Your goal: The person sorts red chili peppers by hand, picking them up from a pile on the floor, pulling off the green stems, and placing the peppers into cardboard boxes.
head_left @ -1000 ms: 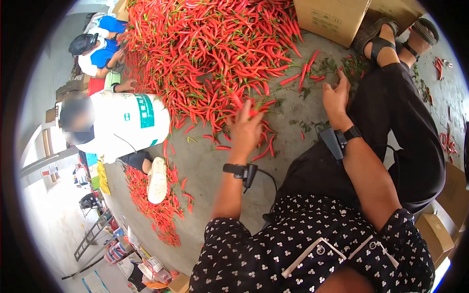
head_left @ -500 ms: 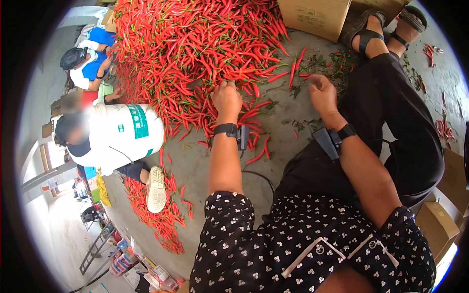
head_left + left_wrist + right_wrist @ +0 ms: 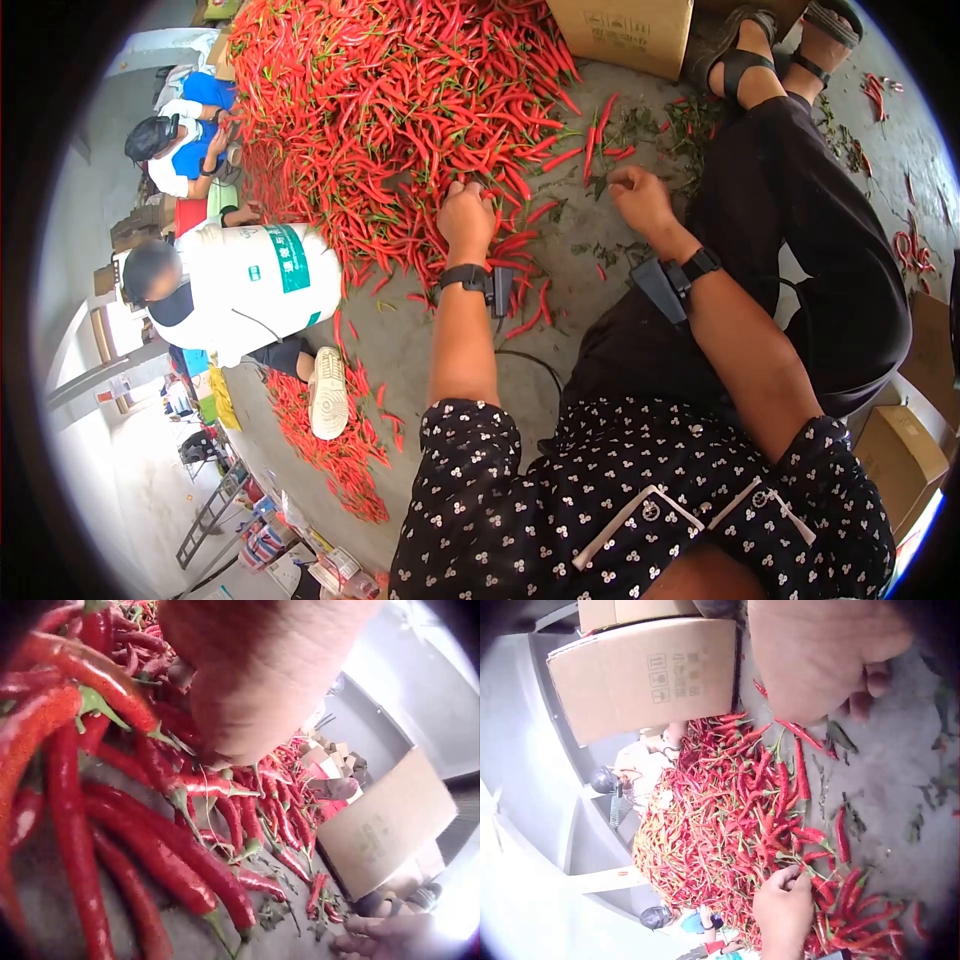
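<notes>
A broad pile of red chillies (image 3: 400,120) is spread directly on the grey floor (image 3: 560,310), with its near edge placed within easy reach of both bare hands, presumably so that little stretching is called for. At that edge the left hand (image 3: 466,218) is set down among the chillies, back upward and with its fingers bent in toward the palm; a gap is left between thumb and forefinger in the right wrist view, but whether a chilli is pinched cannot be told, since the fingertips are hidden. The right hand (image 3: 642,200) is held apart from the pile, over the floor, with its fingers loosely bent (nothing can be made out in them), perhaps kept there so that the left hand's work is not blocked. Near it, a few loose chillies (image 3: 590,155) and dark leaf scraps (image 3: 690,135) are scattered between the pile and the dark trousers (image 3: 750,220). A cardboard carton (image 3: 630,40) is stood at the pile's side, close to the sandalled feet, where spilling chillies might be checked by its wall. Beside a white shoe (image 3: 328,395), a smaller heap of chillies (image 3: 335,460) is laid separately.
</notes>
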A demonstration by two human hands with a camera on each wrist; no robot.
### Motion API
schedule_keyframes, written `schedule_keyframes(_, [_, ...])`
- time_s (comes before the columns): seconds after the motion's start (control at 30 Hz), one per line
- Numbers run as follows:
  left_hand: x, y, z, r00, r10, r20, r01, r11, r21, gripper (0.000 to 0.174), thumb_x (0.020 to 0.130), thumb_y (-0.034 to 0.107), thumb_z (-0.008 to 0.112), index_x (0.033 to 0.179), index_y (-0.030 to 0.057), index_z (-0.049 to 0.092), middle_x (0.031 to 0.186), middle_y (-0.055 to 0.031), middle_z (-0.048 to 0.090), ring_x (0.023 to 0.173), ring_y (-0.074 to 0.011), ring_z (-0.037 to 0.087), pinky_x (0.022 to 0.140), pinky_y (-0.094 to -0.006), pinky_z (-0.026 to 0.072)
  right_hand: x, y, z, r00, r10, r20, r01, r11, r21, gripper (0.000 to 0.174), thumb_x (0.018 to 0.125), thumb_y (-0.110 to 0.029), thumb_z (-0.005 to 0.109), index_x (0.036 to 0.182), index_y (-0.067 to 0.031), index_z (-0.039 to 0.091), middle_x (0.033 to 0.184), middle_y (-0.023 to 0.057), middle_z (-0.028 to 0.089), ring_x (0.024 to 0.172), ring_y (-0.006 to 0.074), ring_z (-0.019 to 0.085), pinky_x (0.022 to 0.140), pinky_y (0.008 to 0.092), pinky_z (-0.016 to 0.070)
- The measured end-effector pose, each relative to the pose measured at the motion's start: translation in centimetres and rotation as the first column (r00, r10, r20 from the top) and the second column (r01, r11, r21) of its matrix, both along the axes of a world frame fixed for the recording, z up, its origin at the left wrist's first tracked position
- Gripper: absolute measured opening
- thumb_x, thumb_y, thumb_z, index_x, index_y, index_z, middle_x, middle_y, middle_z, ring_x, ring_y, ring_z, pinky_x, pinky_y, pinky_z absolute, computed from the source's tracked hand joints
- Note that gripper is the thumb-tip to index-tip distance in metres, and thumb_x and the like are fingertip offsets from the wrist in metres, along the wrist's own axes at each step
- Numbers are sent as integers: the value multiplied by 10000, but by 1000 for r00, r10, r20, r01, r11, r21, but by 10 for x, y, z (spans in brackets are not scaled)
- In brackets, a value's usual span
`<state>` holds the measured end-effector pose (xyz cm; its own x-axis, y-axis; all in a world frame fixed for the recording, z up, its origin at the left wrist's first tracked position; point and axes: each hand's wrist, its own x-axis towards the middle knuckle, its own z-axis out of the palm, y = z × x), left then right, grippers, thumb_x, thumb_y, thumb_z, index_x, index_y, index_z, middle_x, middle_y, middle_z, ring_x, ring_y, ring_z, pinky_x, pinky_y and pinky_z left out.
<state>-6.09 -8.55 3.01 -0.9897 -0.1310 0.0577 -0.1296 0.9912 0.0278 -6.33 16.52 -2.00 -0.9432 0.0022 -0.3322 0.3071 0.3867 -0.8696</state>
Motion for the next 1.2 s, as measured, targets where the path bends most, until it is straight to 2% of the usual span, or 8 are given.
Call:
schedule_keyframes(0.2, [26,-1,8,910,-129,-395,226,951,209,136,755,118,582,839,26,636,896,-101,588,751,-270,573,639,-380,468,2,-4,8,998,33,60,-20,978,-210,239,748,-165,585,945,-36,624,820,101,632,751,197,602,688,309,469])
schedule_keyframes(0.33, [24,33,37,952,268,-147,-71,663,746,187,766,168,626,829,-7,621,676,-93,611,589,-152,559,558,-293,440,5,-12,17,984,180,8,-148,835,-530,245,799,-168,572,1003,-37,597,779,30,602,684,98,549,598,250,446])
schedule_keyframes(0.43, [15,79,34,996,24,-88,57,587,808,185,758,167,623,807,-10,615,608,-101,595,540,-128,549,526,-275,430,10,-12,47,978,196,70,-117,797,-592,289,832,-199,551,1072,-38,553,816,27,602,680,93,552,564,234,429])
schedule_keyframes(0.57, [-9,119,36,944,-331,3,205,592,779,179,756,110,592,897,2,614,717,-121,631,645,-155,606,609,-277,465,4,-9,42,967,65,245,169,555,-815,260,868,-208,500,1071,-51,542,842,36,597,679,102,554,541,226,414])
schedule_keyframes(0.77, [-96,67,40,929,-161,-333,268,914,305,423,721,250,662,1074,50,545,1224,-202,440,1136,-336,415,923,-390,362,-5,2,17,924,-82,373,322,695,-643,196,898,-149,386,962,-74,555,748,26,555,600,111,508,489,243,382])
schedule_keyframes(0.97, [-112,49,35,978,146,151,-162,981,102,700,695,523,625,1280,215,396,1407,-147,158,1278,-434,110,919,-684,218,-6,-1,31,898,-94,430,354,737,-577,147,874,-137,439,928,-79,563,732,13,545,587,94,494,485,236,370])
schedule_keyframes(1.1, [-69,53,25,987,-161,2,160,985,69,542,667,437,670,1135,193,546,1363,-89,266,1235,-448,200,849,-697,273,-7,-2,20,895,-88,437,358,725,-588,140,863,-139,455,932,-91,566,742,8,546,593,91,491,490,231,365])
schedule_keyframes(1.2, [-25,57,22,939,-344,28,336,930,150,485,640,345,706,1079,178,585,1330,-129,323,1216,-371,277,909,-507,349,-4,-1,19,906,-60,420,319,747,-584,141,854,-142,465,944,-100,566,744,2,547,591,88,489,493,228,362])
